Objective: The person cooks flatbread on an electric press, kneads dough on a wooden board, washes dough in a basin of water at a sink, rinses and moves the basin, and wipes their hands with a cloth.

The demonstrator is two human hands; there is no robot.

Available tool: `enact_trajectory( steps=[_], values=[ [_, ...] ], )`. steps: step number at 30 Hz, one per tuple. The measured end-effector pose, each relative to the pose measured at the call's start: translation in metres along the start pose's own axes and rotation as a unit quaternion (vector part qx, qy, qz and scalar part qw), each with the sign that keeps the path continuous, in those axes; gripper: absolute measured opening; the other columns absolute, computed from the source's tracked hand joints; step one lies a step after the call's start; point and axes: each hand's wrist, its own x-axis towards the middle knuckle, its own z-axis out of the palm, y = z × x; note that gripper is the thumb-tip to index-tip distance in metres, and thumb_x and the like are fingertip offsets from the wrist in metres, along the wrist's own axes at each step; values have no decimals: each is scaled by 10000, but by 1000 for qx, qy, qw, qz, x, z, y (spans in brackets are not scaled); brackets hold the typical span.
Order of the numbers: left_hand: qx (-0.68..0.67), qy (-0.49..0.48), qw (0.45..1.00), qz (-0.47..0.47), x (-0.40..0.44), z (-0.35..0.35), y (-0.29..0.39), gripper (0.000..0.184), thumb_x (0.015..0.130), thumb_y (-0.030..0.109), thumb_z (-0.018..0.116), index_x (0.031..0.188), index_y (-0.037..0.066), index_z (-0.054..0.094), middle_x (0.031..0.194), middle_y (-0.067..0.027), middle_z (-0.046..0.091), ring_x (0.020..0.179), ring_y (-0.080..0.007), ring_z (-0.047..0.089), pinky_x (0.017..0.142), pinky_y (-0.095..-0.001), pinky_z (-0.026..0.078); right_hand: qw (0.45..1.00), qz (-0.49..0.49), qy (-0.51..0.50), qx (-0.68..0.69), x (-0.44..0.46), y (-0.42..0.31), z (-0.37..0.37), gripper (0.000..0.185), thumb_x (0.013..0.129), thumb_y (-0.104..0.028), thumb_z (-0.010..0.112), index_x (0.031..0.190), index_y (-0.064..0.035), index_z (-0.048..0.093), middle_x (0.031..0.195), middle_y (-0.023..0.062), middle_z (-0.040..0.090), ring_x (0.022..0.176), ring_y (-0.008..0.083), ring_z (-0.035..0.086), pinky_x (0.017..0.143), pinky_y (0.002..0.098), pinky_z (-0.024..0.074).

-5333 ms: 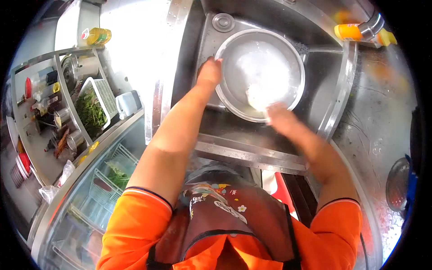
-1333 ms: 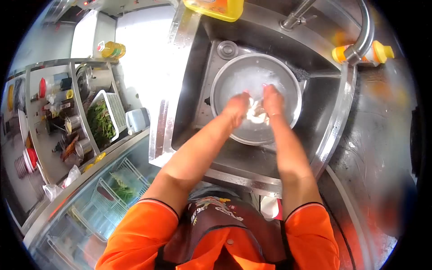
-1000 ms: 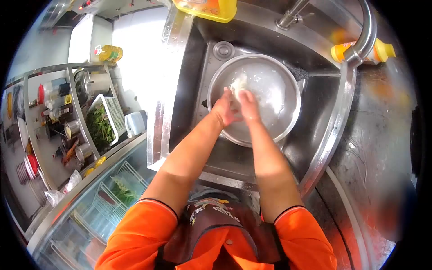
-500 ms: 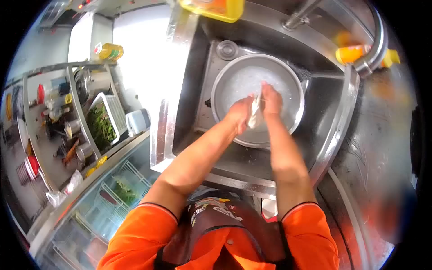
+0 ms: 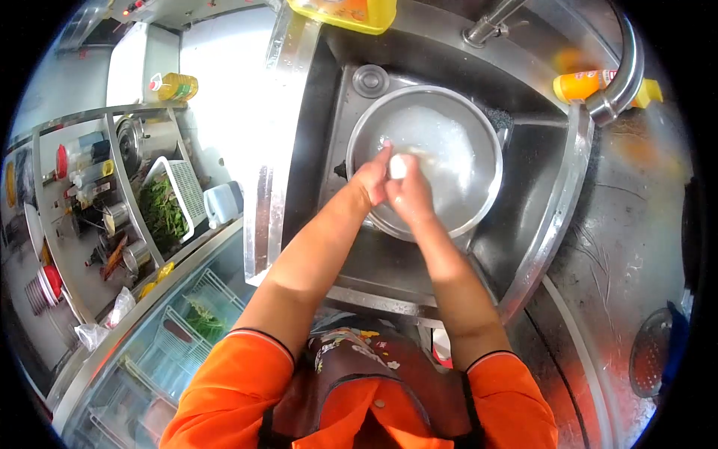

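Observation:
A round metal basin (image 5: 490, 196) with cloudy, foamy water (image 5: 441, 142) sits in the steel sink. Over its near left part, my two hands are pressed together. My right hand (image 5: 410, 196) is closed around a white, cloth-like bundle (image 5: 399, 166), whose rounded end shows above the fingers. Against its other side, my left hand (image 5: 370, 178) is closed too, one fingertip pointing up. Most of the cloth is hidden between the palms.
A round metal drain piece (image 5: 370, 81) lies beside the basin. Behind the sink are a faucet (image 5: 486, 31) and a yellow container (image 5: 359, 16). An orange-yellow bottle (image 5: 580, 87) lies at right. Shelves at left hold a basket (image 5: 183, 191) of greens. A perforated skimmer (image 5: 649, 355) is at far right.
Both hands have moved left within the basin. The cloth, stretched long between them before, now shows as a compact bundle. More white foam is visible on the water.

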Motion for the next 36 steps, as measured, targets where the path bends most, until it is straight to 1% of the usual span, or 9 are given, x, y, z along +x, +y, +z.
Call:
enact_trajectory(
  steps=[4,6,14,19,22,25,30,33,36],
  values=[
    [152,48,985,68,12,-15,3,390,939,281,643,1269,95,548,975,-44,607,829,-200,609,774,-364,533,974,-198,104,31,-48,-47,8,279,809,-304,702,956,-109,567,834,167,650,789,399,641,701,504,509],
    [193,-19,955,223,45,-61,-29,378,936,252,632,1256,72,546,973,-50,609,823,-204,606,758,-349,527,966,-216,143,4,-43,-42,12,241,812,-321,712,870,-126,584,770,135,645,724,383,641,652,492,511],
    [258,157,949,96,-16,41,-26,340,981,341,511,1157,59,583,919,-67,621,836,-210,581,793,-362,477,979,-14,66,-193,66,80,-31,426,992,-463,430,899,-89,610,901,206,661,846,419,639,765,516,493],
    [78,207,974,46,-4,-5,-13,572,993,439,466,1469,136,373,1554,-159,302,1450,-345,241,1071,-686,260,983,18,147,-112,78,179,-37,300,931,-267,602,1121,-42,544,1086,214,612,970,406,618,837,469,484],
    [38,180,983,-4,-9,23,-14,540,994,438,474,1427,121,410,1451,-145,443,1361,-327,395,1056,-570,366,987,-74,128,-58,44,116,8,436,895,-135,616,1300,-91,461,1217,207,562,1032,409,598,866,444,493],
    [-6,34,999,-8,29,-5,-15,481,995,408,493,1379,122,442,1310,-134,549,1201,-261,539,986,-433,451,997,-66,46,-13,-6,5,0,312,861,-150,619,1131,-90,476,1048,222,623,962,447,606,805,484,487],
    [384,123,901,161,33,-19,-13,358,961,372,566,1097,42,602,884,-76,624,793,-189,613,741,-362,505,980,-179,65,-61,-46,-26,0,218,842,-251,693,888,-81,565,806,168,647,756,420,625,652,474,501],
    [87,155,982,67,-2,23,-17,455,982,411,510,1159,2,604,980,-100,646,806,-186,592,743,-360,480,944,-239,220,-59,-16,5,14,207,811,-228,711,760,-97,559,743,107,637,664,341,639,588,480,512],
    [147,206,967,28,-23,65,-27,494,1004,445,460,1156,-2,607,1046,-125,645,873,-219,579,766,-379,473,993,17,70,-89,36,35,-28,312,977,-330,469,891,-88,645,844,162,683,764,401,649,704,488,503]
  ],
)
